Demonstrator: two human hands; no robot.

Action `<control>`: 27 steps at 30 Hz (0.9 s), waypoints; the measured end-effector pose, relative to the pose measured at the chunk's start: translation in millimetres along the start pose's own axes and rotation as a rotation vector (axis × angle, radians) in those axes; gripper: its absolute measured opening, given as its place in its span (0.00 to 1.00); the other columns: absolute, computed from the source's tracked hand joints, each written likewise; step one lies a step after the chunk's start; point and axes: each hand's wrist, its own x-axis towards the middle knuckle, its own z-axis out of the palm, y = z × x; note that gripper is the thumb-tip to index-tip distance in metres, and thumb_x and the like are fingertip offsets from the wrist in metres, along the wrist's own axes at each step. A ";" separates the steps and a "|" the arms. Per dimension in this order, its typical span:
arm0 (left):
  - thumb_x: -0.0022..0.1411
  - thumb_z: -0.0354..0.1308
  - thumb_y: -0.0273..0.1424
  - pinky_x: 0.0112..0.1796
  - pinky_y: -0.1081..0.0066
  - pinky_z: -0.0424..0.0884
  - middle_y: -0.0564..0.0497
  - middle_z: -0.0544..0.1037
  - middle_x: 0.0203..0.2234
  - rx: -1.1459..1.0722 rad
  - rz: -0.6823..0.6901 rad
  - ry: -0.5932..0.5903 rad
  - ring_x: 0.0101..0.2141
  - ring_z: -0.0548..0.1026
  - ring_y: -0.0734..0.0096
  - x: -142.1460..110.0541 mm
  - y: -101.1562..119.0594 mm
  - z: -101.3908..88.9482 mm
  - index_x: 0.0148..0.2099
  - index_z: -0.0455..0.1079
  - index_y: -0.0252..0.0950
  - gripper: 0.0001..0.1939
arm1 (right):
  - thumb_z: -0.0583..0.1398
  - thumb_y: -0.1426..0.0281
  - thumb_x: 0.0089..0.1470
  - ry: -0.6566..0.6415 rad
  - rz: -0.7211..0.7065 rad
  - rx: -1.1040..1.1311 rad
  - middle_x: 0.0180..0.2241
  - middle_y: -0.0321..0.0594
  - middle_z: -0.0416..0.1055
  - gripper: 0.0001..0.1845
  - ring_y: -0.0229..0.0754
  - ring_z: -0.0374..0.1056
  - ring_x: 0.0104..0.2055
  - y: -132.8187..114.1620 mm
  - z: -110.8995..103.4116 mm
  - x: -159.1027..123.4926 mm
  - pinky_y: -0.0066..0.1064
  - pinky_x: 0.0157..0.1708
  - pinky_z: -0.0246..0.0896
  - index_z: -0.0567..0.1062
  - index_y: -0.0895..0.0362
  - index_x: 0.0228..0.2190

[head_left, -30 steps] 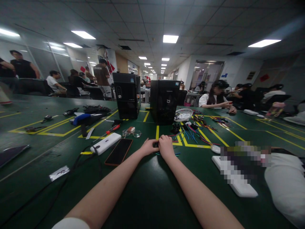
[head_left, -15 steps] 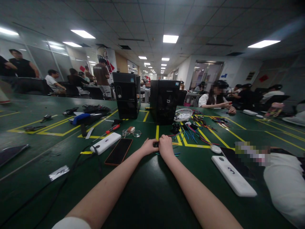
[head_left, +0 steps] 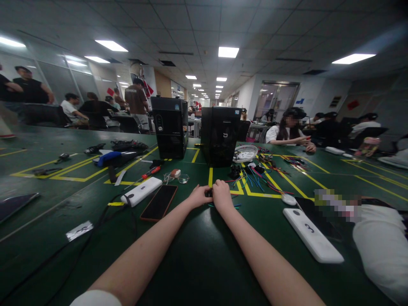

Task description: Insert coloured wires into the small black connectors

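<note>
Low over the green table, my left hand and my right hand meet in front of me. Both have their fingers closed around a small black part, mostly covered by the fingers, so its kind cannot be made out. Blue and green wire ends stick out beside my right hand; whether they join the part is hidden. Just beyond, to the right, lies a bunch of coloured wires with black pieces. A phone lies left of my left hand.
Two black computer cases stand at the back. Left are a white power bank, glasses, a red screwdriver and a black cable. On the right lie another power bank, a white basket and a neighbour's sleeve.
My hands stay in almost the same place, closed around the small black part. At the far left, a standing person has shifted slightly.
</note>
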 end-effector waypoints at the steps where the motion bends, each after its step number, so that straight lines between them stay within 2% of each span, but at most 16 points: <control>1: 0.49 0.59 0.37 0.56 0.49 0.42 0.49 0.75 0.42 -0.002 -0.005 -0.001 0.44 0.71 0.59 0.4 -1.0 0.6 0.47 0.68 0.38 0.21 | 0.51 0.76 0.53 0.012 0.001 0.014 0.32 0.45 0.65 0.10 0.43 0.57 0.36 0.8 -1.9 0.2 0.34 0.35 0.49 0.73 0.60 0.27; 4: 0.50 0.59 0.38 0.56 0.51 0.44 0.49 0.74 0.44 0.000 -0.004 0.034 0.46 0.70 0.59 1.8 -5.3 2.6 0.49 0.67 0.39 0.22 | 0.53 0.75 0.53 0.082 -0.004 0.084 0.34 0.44 0.65 0.08 0.43 0.57 0.38 5.6 -11.4 0.4 0.34 0.39 0.49 0.72 0.58 0.29; 7: 0.50 0.59 0.39 0.52 0.58 0.57 0.47 0.74 0.42 0.025 0.020 0.124 0.44 0.70 0.60 2.8 -10.7 3.5 0.46 0.69 0.37 0.21 | 0.53 0.74 0.53 0.100 -0.033 0.160 0.35 0.41 0.66 0.06 0.41 0.58 0.39 13.3 -21.4 -1.4 0.32 0.40 0.50 0.70 0.58 0.32; 10: 0.49 0.60 0.41 0.46 0.64 0.65 0.45 0.73 0.39 0.037 0.025 0.183 0.41 0.71 0.62 3.4 -16.2 3.4 0.43 0.70 0.34 0.21 | 0.54 0.74 0.53 -0.061 -0.099 0.199 0.32 0.39 0.66 0.05 0.39 0.60 0.35 19.5 -24.1 -6.3 0.29 0.35 0.52 0.70 0.57 0.32; 14: 0.49 0.61 0.37 0.45 0.66 0.66 0.44 0.72 0.41 -0.037 0.024 0.219 0.43 0.70 0.62 4.3 -20.8 4.1 0.47 0.68 0.32 0.24 | 0.56 0.72 0.52 -0.295 -0.190 0.189 0.32 0.38 0.68 0.04 0.38 0.63 0.34 17.7 -19.1 -15.4 0.28 0.33 0.53 0.71 0.56 0.30; 18: 0.47 0.62 0.30 0.48 0.64 0.64 0.44 0.72 0.44 -0.162 -0.012 0.210 0.46 0.70 0.60 3.6 -21.8 4.1 0.52 0.63 0.33 0.28 | 0.56 0.69 0.52 -0.368 -0.234 0.223 0.34 0.40 0.69 0.07 0.39 0.64 0.37 9.3 -20.3 -20.7 0.28 0.35 0.55 0.72 0.57 0.33; 22: 0.49 0.61 0.31 0.50 0.62 0.62 0.44 0.73 0.44 -0.278 -0.007 0.166 0.47 0.70 0.61 1.1 -20.4 1.8 0.54 0.60 0.34 0.29 | 0.53 0.63 0.54 -0.371 -0.193 0.221 0.37 0.42 0.69 0.13 0.40 0.64 0.40 6.5 -30.6 -20.2 0.28 0.38 0.56 0.72 0.57 0.37; 25: 0.54 0.57 0.32 0.51 0.64 0.62 0.43 0.72 0.47 -0.352 0.007 0.151 0.49 0.69 0.63 0.5 -19.1 1.9 0.55 0.59 0.34 0.26 | 0.57 0.59 0.50 -0.467 -0.145 0.162 0.38 0.44 0.69 0.16 0.43 0.65 0.40 6.1 -37.4 -17.8 0.29 0.38 0.58 0.72 0.58 0.36; 27: 0.57 0.54 0.31 0.52 0.64 0.61 0.43 0.70 0.48 -0.381 0.012 0.144 0.50 0.68 0.64 1.3 -18.9 3.5 0.55 0.58 0.33 0.24 | 0.59 0.62 0.48 -0.558 -0.123 0.097 0.38 0.46 0.70 0.16 0.44 0.66 0.40 3.7 -39.7 -16.6 0.30 0.38 0.59 0.73 0.60 0.37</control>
